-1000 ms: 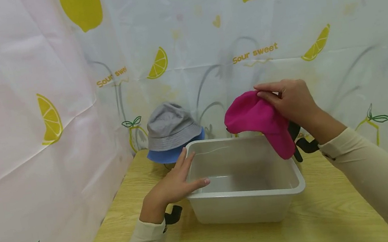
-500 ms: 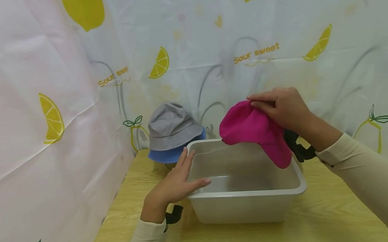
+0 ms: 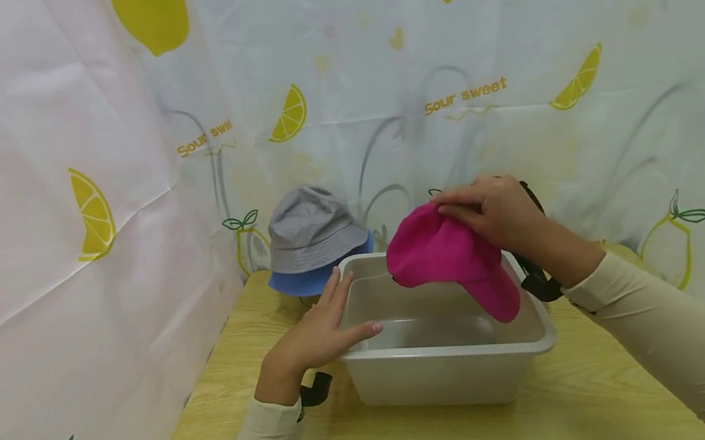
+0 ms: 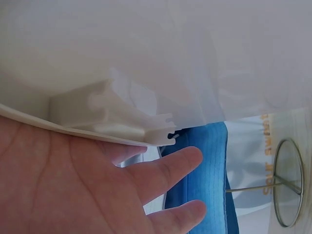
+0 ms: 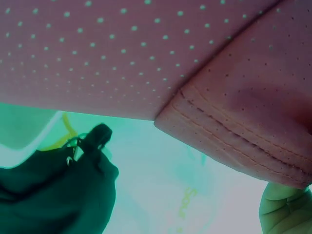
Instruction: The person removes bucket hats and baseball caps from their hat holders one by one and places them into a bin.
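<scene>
In the head view my right hand (image 3: 502,212) pinches the crown of a pink cap (image 3: 434,252). The cap hangs over the right half of a whitish plastic bin (image 3: 439,382), its brim pointing down. Perforated cap fabric (image 5: 117,63) fills the upper part of the right wrist view, with a bit of my hand (image 5: 285,209) at its lower right. My left hand (image 3: 311,340) rests on the bin's left rim, fingers straight and spread. In the left wrist view, a blue hat (image 4: 210,170) is just beyond the fingers.
A grey bucket hat (image 3: 310,233) sits over the blue one behind the bin's left corner. A wire stand (image 4: 286,183) is by the blue hat. Something dark with a strap (image 5: 63,195) lies near the bin. Lemon-print sheets surround the wooden table (image 3: 228,395).
My right hand has carried the pink cap down and to the left, from above the bin's back right corner to lower over its opening. The left hand stays put.
</scene>
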{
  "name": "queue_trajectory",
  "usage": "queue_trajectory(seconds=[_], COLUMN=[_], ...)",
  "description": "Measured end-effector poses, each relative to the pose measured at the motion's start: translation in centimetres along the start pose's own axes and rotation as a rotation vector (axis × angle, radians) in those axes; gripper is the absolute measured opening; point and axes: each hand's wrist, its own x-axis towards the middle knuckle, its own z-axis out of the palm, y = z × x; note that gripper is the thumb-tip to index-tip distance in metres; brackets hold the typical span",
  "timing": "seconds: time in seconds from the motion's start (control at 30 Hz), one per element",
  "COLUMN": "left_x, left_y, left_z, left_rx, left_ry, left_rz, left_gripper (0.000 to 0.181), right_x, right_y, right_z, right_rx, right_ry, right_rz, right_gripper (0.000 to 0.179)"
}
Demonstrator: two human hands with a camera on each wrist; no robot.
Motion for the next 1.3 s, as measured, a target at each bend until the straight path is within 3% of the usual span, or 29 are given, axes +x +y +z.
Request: queue_trajectory(seconds=[0.53,1.3], left_x=[-0.9,-0.2], left_y=[0.1,0.1], left_z=[0.6,0.2], left_rx=[-0.037,-0.019], left_ry=[-0.013,-0.003], left_rz=[-0.031,-0.018], left_gripper=[0.112,0.111], right_x=[-2.2,-2.9], right_y=[-1.3,-2.3], right_z=[2.8,5.3], right_rx=[0.018,0.051], right_ry=[-0.212,-0.360], right_rz=[-0.002,-0.020], right_gripper=[0.028,0.027])
